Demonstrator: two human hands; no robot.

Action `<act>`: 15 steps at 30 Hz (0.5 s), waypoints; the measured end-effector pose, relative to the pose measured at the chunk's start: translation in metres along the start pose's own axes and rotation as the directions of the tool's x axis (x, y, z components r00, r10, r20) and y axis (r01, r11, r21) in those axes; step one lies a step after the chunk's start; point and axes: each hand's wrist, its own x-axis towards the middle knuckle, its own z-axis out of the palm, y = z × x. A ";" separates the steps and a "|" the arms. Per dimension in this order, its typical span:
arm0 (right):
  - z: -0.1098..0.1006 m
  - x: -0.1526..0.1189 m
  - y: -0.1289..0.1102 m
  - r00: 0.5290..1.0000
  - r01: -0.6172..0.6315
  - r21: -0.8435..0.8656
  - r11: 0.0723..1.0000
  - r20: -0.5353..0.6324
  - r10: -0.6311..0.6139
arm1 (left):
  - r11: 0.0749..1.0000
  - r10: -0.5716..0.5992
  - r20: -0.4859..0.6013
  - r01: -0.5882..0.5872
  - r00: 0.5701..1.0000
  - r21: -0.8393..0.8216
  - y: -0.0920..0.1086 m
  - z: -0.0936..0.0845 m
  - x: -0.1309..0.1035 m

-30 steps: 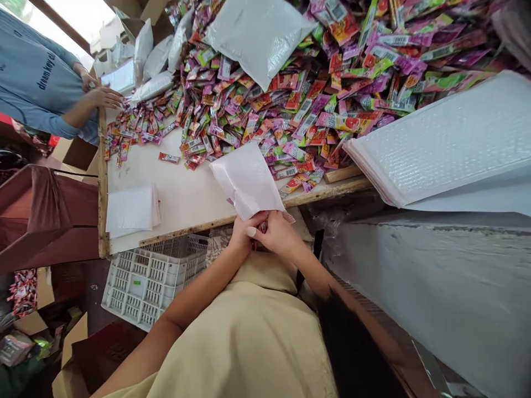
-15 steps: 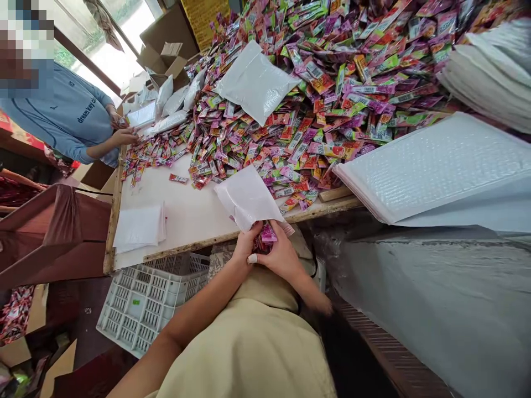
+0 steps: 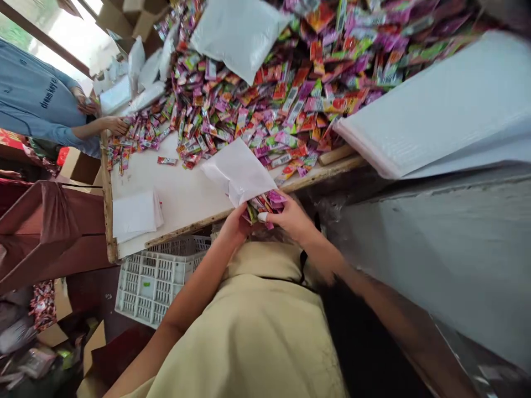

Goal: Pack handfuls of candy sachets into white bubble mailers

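Observation:
Between my two hands is a bunch of small colourful stick packets point(image 3: 262, 209), at the near end of a white mailer bag point(image 3: 244, 168). My left hand point(image 3: 235, 228) is closed around the bunch's left side, close to the bag's edge. On the other side, my right hand point(image 3: 292, 219) grips it, its thumb with a white covering lying across the packets. How far the packets sit inside the bag is hidden. Beyond the bag spreads a large heap of similar packets point(image 3: 232, 124), with a filled white bag point(image 3: 238, 38) on top.
A wooden-edged table point(image 3: 182, 202) carries the heap and some flat white bags point(image 3: 133, 213). To the right lies a stack of bubble mailers point(image 3: 418, 110). Beneath the table edge stands a white plastic crate point(image 3: 155, 282). A co-worker in a blue top point(image 3: 39, 97) reaches into the packets at left.
My hands have moved slightly up in the view, and more of the packets show between them. The co-worker's hand has shifted onto the loose packets. The whole view has tilted and shifted.

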 end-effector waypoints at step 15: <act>0.008 0.008 0.016 0.995 -0.026 -0.383 0.923 -0.101 -0.013 | 0.999 -0.024 0.016 0.024 1.000 0.030 0.003 0.000 0.005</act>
